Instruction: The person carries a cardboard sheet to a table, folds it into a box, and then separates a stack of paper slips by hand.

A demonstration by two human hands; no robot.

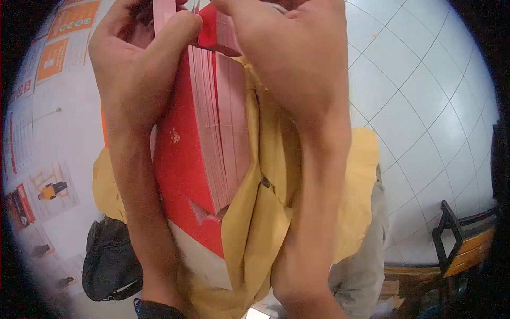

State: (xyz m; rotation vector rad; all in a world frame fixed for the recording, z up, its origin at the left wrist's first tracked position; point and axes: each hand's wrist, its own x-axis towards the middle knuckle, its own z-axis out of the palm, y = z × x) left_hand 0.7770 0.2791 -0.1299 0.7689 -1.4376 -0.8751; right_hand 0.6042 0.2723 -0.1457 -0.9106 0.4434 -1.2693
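A thick bundle of red-covered paper pieces (183,159) with pale pink edges (218,133) lies lengthwise between my forearms. A thin line like a string crosses the pink edges. Torn yellow-brown wrapping paper (265,212) lies open around the bundle. My left hand (146,64) is closed at the bundle's far end, its thumb pinching near a thin whitish strand (196,6) and a pink strip (163,8). Close beside it, my right hand (292,58) is curled over the red far end (209,29); its fingertips are cut off by the top edge.
Posters (53,186) cover the white surface at left, above a black bag (109,260). Pale tiled floor (419,106) spreads at right. A wooden bench with a black metal frame (467,250) stands at lower right, near a grey-clothed leg (366,266).
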